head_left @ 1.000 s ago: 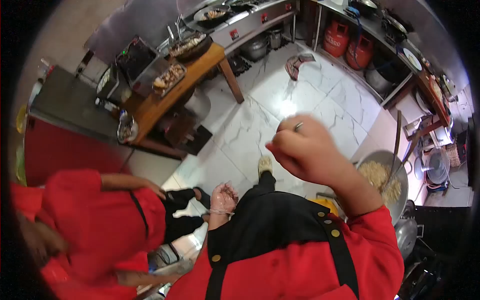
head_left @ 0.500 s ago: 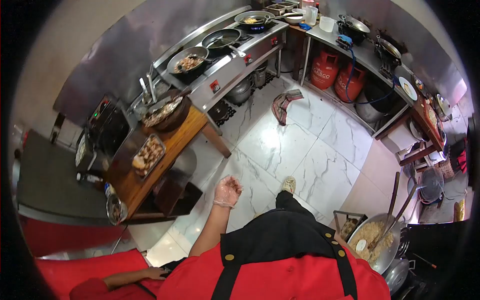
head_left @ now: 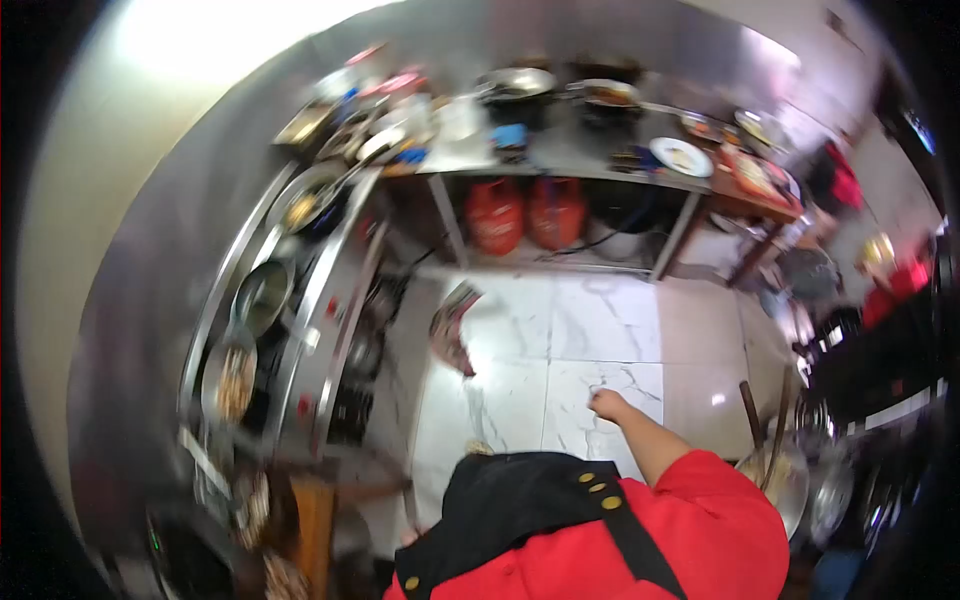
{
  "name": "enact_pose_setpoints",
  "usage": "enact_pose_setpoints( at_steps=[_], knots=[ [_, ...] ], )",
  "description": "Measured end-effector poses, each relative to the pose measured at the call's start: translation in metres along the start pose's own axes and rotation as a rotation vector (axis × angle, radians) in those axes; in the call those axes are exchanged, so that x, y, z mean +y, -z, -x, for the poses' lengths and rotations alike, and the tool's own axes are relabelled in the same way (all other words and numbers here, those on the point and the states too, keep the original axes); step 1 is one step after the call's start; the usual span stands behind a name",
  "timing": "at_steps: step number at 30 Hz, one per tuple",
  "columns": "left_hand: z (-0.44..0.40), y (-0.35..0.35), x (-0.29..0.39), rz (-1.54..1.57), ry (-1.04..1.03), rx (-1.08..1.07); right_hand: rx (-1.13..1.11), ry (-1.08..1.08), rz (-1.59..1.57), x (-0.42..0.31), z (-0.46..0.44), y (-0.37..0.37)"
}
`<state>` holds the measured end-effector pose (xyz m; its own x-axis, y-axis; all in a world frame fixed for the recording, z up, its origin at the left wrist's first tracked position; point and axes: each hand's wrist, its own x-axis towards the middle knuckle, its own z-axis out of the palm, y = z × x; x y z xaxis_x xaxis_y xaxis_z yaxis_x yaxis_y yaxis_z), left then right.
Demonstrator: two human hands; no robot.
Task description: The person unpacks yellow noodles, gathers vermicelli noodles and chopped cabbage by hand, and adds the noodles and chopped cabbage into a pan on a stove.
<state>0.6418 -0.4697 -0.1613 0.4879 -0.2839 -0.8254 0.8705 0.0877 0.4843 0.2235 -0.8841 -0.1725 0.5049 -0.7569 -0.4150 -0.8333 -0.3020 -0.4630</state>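
My right hand [head_left: 605, 403] hangs out over the marble-look floor tiles. Its fingers look curled closed, and no object shows in them. Of my left hand [head_left: 411, 535] only a small patch of skin appears at the left edge of my black apron [head_left: 520, 500]; its fingers are hidden. On the floor ahead lies a crumpled striped cloth [head_left: 455, 328], apart from both hands. A large pan of rice-like food [head_left: 785, 475], with long handles sticking up from it, stands to my right.
A stove [head_left: 325, 320] with several pans runs along the left. Red gas cylinders [head_left: 495, 215] stand under the steel counter [head_left: 590, 150] ahead. At the lower left is a wooden table [head_left: 314, 520]. Another person in red [head_left: 895, 290] is at the far right.
My view has swung to the right, so the stove now lies at the left and the counter straight ahead. My right hand has come into view; my gloved left hand has mostly dropped out.
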Motion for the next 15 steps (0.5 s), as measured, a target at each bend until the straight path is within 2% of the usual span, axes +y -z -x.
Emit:
enact_pose_setpoints(
  at_steps=[1,3,6,8,10,11,12,14,15],
  knots=[
    [-0.027,-0.018,0.017,-0.063,0.003,-0.003,0.04,-0.114,-0.194,-0.044,-0.007,0.034],
    [-0.077,-0.063,0.05,-0.193,0.01,-0.034,0.171,-0.125,-0.273,-0.078,-0.039,0.052],
    [-0.15,-0.128,0.1,-0.427,0.054,-0.106,0.314,-0.25,-0.385,-0.081,-0.052,0.042],
    [-0.18,-0.169,0.136,-0.581,0.07,-0.14,0.11,-0.328,-0.116,-0.084,-0.065,0.009],
    [-0.204,-0.204,0.164,-0.674,0.078,-0.176,-0.175,-0.448,0.002,-0.108,-0.029,0.021],
    [-0.217,-0.22,0.177,-0.699,0.082,-0.193,-0.281,-0.377,0.059,-0.09,-0.027,0.002],
    [-0.23,-0.234,0.188,-0.733,0.086,-0.214,-0.304,-0.457,0.027,-0.087,-0.016,-0.004],
    [-0.257,-0.257,0.202,-0.785,0.102,-0.258,-0.125,-0.722,-0.081,-0.07,0.005,-0.028],
    [-0.271,-0.265,0.209,-0.814,0.105,-0.28,-0.138,-0.74,-0.089,-0.081,0.015,-0.025]
  ],
)
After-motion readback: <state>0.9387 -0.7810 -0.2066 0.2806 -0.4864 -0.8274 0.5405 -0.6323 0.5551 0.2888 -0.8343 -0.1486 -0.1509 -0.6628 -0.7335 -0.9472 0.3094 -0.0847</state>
